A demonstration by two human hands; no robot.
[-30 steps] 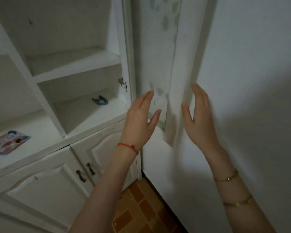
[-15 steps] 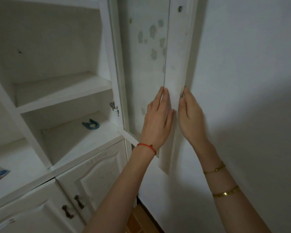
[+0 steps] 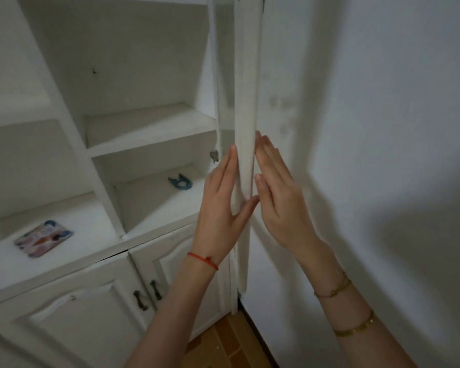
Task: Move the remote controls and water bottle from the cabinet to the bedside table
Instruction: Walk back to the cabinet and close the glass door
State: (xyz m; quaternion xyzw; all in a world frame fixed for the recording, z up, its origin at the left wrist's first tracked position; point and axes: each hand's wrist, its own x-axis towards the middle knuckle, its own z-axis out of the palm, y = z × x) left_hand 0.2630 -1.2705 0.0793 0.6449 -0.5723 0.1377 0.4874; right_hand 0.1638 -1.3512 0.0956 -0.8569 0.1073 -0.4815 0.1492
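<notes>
The white cabinet (image 3: 149, 123) stands open, and its shelves show no remote controls or water bottle. Its tall glass-paned door (image 3: 246, 102) is seen edge-on, swung out near the wall. My left hand (image 3: 221, 208) lies flat against the door's inner side, with the thumb across its front edge. My right hand (image 3: 282, 203) presses flat against the outer side. The door's edge is clasped between the two palms.
A small blue clip-like piece (image 3: 180, 181) lies on the lower right shelf. A colourful flat card (image 3: 44, 238) rests on the counter ledge at left. Below are shut lower doors with dark handles (image 3: 146, 296). A white wall (image 3: 383, 128) is close on the right, over a brown tiled floor (image 3: 231, 346).
Both hands came from apart and free onto the door's edge, one on each side. The door has swung and now shows edge-on.
</notes>
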